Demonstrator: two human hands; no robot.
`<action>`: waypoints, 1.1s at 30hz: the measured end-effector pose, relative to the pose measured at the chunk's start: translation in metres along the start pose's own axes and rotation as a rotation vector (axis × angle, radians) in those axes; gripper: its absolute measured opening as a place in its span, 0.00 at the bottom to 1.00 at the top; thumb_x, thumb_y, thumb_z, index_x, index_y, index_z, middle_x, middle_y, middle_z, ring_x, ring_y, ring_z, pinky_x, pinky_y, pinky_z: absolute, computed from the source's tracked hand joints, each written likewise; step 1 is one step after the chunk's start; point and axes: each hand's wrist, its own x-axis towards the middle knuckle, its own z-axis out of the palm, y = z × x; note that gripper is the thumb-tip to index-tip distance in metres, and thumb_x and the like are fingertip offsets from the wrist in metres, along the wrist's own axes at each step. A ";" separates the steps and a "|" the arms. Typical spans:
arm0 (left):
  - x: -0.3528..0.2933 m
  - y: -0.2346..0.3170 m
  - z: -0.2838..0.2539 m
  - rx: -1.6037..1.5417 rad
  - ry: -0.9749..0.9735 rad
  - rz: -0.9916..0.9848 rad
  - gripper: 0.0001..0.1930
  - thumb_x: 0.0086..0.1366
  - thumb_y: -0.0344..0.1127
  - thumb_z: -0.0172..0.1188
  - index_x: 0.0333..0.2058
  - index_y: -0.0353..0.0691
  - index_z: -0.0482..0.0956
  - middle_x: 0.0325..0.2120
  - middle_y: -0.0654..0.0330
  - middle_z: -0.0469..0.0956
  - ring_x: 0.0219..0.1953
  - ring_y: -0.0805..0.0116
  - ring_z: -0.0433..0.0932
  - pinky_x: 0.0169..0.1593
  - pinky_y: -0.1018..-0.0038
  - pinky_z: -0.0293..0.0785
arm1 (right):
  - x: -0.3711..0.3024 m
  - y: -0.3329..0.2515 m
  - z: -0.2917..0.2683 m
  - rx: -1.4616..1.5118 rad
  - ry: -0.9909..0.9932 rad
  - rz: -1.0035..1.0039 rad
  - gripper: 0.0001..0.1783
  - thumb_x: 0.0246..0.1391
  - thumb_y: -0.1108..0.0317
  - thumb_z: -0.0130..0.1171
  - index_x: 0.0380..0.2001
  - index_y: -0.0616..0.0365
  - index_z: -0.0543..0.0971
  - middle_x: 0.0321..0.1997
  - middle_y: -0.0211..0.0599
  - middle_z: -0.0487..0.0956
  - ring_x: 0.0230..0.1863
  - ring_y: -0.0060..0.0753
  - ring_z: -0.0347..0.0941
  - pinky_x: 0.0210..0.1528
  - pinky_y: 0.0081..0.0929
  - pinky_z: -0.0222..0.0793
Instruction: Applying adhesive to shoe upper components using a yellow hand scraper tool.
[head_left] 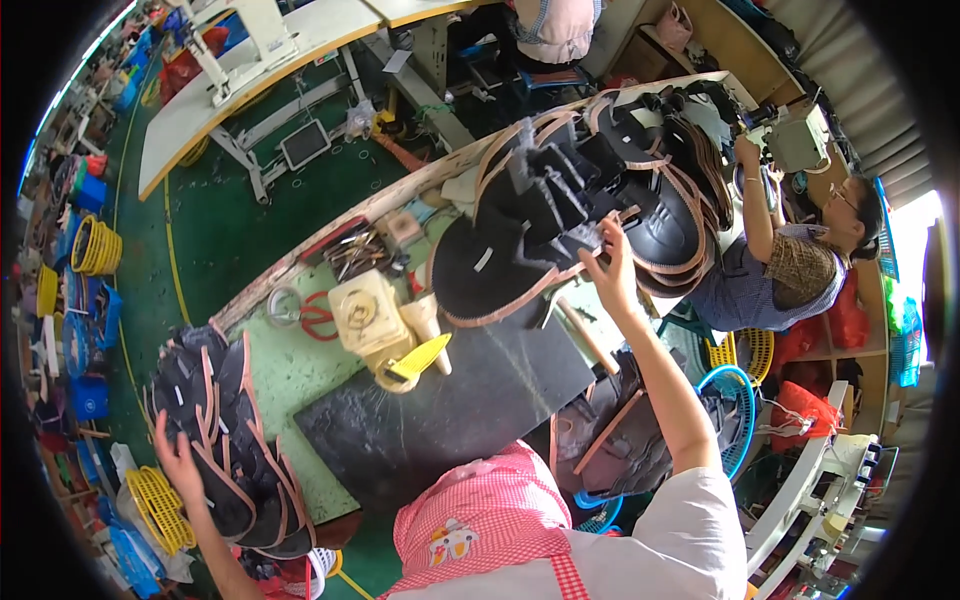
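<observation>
My right hand (612, 268) reaches over a heap of black shoe uppers (490, 262) with tan edges, its fingers and thumb closed on the tan edge of one upper. Small white labels show on several of these pieces. At the far left, my left hand (178, 468) has its fingers apart beside a second pile of black uppers (225, 440), and nothing shows in it. Between the two heaps lies a dark flat board (450, 415) on the green bench top. A cream-coloured machine or glue pot (365, 315) with a yellow blade-shaped piece (425, 355) stands at the board's far edge.
Red-handled scissors (318, 316), a tape roll (284, 304) and a tool tray (357, 252) lie along the bench's far side. A co-worker (790, 265) works at a sewing machine (800, 140) on the right. A blue basket (735, 415) stands near my right elbow, a yellow basket (160, 510) beyond my left hand.
</observation>
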 end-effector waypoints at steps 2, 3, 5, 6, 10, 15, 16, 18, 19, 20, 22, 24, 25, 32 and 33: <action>0.016 0.101 0.051 -0.062 -0.127 0.072 0.25 0.62 0.25 0.53 0.60 0.37 0.66 0.60 0.54 0.66 0.63 0.58 0.63 0.66 0.67 0.55 | 0.026 0.037 -0.004 0.172 -0.031 0.104 0.34 0.51 0.66 0.66 0.59 0.63 0.64 0.55 0.50 0.71 0.51 0.44 0.70 0.57 0.36 0.64; 0.019 0.142 0.072 -0.074 -0.197 0.121 0.26 0.61 0.25 0.54 0.60 0.37 0.65 0.60 0.54 0.66 0.64 0.58 0.62 0.66 0.66 0.54 | 0.042 0.018 -0.008 0.157 -0.076 0.225 0.37 0.51 0.67 0.66 0.61 0.63 0.61 0.53 0.50 0.72 0.50 0.41 0.71 0.54 0.34 0.65; 0.031 0.207 0.124 0.038 -0.275 0.274 0.28 0.59 0.25 0.56 0.60 0.39 0.66 0.60 0.53 0.65 0.65 0.57 0.60 0.68 0.64 0.53 | 0.062 0.047 -0.009 0.031 0.040 0.149 0.39 0.52 0.66 0.66 0.63 0.62 0.59 0.51 0.50 0.72 0.48 0.40 0.71 0.53 0.34 0.66; 0.039 0.242 0.155 -0.012 -0.328 0.314 0.29 0.58 0.24 0.57 0.60 0.40 0.66 0.60 0.53 0.65 0.66 0.55 0.59 0.68 0.63 0.52 | 0.070 0.062 -0.012 -0.044 0.083 0.138 0.40 0.52 0.62 0.66 0.64 0.62 0.59 0.53 0.53 0.71 0.52 0.44 0.70 0.55 0.36 0.65; 0.063 0.322 0.231 -0.084 -0.416 0.481 0.32 0.55 0.24 0.61 0.61 0.43 0.66 0.61 0.52 0.65 0.67 0.53 0.58 0.69 0.61 0.53 | 0.105 0.086 -0.009 0.056 0.022 0.257 0.40 0.55 0.53 0.63 0.64 0.61 0.60 0.62 0.57 0.66 0.64 0.51 0.62 0.65 0.39 0.56; 0.087 0.364 0.314 -0.221 -0.506 0.539 0.37 0.51 0.25 0.65 0.62 0.42 0.63 0.60 0.53 0.65 0.66 0.52 0.59 0.69 0.60 0.53 | 0.134 0.116 0.004 0.325 0.079 0.318 0.35 0.58 0.51 0.61 0.61 0.62 0.65 0.55 0.48 0.73 0.56 0.39 0.70 0.60 0.31 0.62; 0.088 0.365 0.332 -0.276 -0.547 0.521 0.40 0.50 0.26 0.66 0.63 0.42 0.60 0.61 0.52 0.64 0.67 0.52 0.58 0.69 0.60 0.53 | 0.139 0.118 0.006 0.405 0.015 0.377 0.34 0.58 0.51 0.61 0.59 0.63 0.67 0.52 0.44 0.75 0.53 0.34 0.70 0.57 0.28 0.63; 0.089 0.373 0.365 -0.343 -0.617 0.525 0.46 0.49 0.28 0.68 0.66 0.42 0.54 0.63 0.51 0.60 0.67 0.51 0.55 0.69 0.59 0.52 | 0.148 0.118 0.011 0.571 -0.054 0.504 0.30 0.57 0.51 0.62 0.54 0.62 0.72 0.45 0.33 0.77 0.45 0.22 0.69 0.50 0.21 0.65; 0.087 0.380 0.380 -0.356 -0.646 0.548 0.49 0.48 0.29 0.69 0.68 0.43 0.51 0.65 0.51 0.57 0.68 0.51 0.54 0.69 0.58 0.52 | 0.152 0.129 0.011 0.551 -0.094 0.520 0.30 0.57 0.51 0.62 0.55 0.61 0.72 0.45 0.32 0.77 0.44 0.21 0.70 0.49 0.20 0.65; 0.086 0.387 0.393 -0.355 -0.696 0.522 0.53 0.48 0.29 0.70 0.69 0.43 0.46 0.66 0.48 0.52 0.68 0.48 0.52 0.69 0.57 0.52 | 0.155 0.139 0.009 0.466 -0.098 0.524 0.29 0.57 0.51 0.62 0.54 0.60 0.73 0.45 0.32 0.77 0.44 0.21 0.70 0.49 0.19 0.65; 0.083 0.390 0.418 -0.312 -0.690 0.494 0.57 0.46 0.32 0.72 0.69 0.44 0.41 0.66 0.41 0.50 0.67 0.44 0.53 0.68 0.55 0.54 | 0.160 0.142 0.011 0.385 -0.105 0.530 0.28 0.57 0.52 0.63 0.53 0.60 0.74 0.45 0.31 0.77 0.44 0.21 0.71 0.48 0.19 0.65; 0.082 0.387 0.439 -0.283 -0.684 0.472 0.59 0.45 0.33 0.74 0.69 0.44 0.40 0.65 0.39 0.51 0.67 0.43 0.55 0.67 0.55 0.55 | 0.160 0.129 0.014 0.607 -0.069 0.484 0.29 0.56 0.52 0.63 0.55 0.60 0.72 0.45 0.33 0.78 0.44 0.20 0.71 0.49 0.18 0.66; 0.083 0.383 0.447 -0.224 -0.671 0.449 0.61 0.42 0.36 0.75 0.69 0.44 0.40 0.64 0.38 0.53 0.65 0.42 0.57 0.67 0.55 0.57 | 0.162 0.113 0.011 0.665 -0.177 0.612 0.34 0.52 0.53 0.67 0.57 0.59 0.69 0.49 0.41 0.76 0.51 0.27 0.70 0.55 0.24 0.63; 0.089 0.382 0.473 -0.192 -0.802 0.272 0.66 0.36 0.43 0.79 0.69 0.41 0.41 0.61 0.37 0.60 0.62 0.41 0.62 0.65 0.57 0.60 | 0.136 0.033 -0.003 0.373 -0.520 0.083 0.68 0.34 0.47 0.77 0.69 0.60 0.44 0.71 0.54 0.51 0.73 0.50 0.46 0.73 0.41 0.42; 0.090 0.385 0.473 -0.194 -0.851 0.223 0.65 0.36 0.42 0.79 0.69 0.41 0.42 0.61 0.37 0.60 0.62 0.42 0.63 0.65 0.58 0.60 | 0.132 0.029 -0.004 0.336 -0.545 0.012 0.71 0.34 0.46 0.77 0.70 0.61 0.41 0.73 0.55 0.47 0.74 0.51 0.44 0.73 0.41 0.41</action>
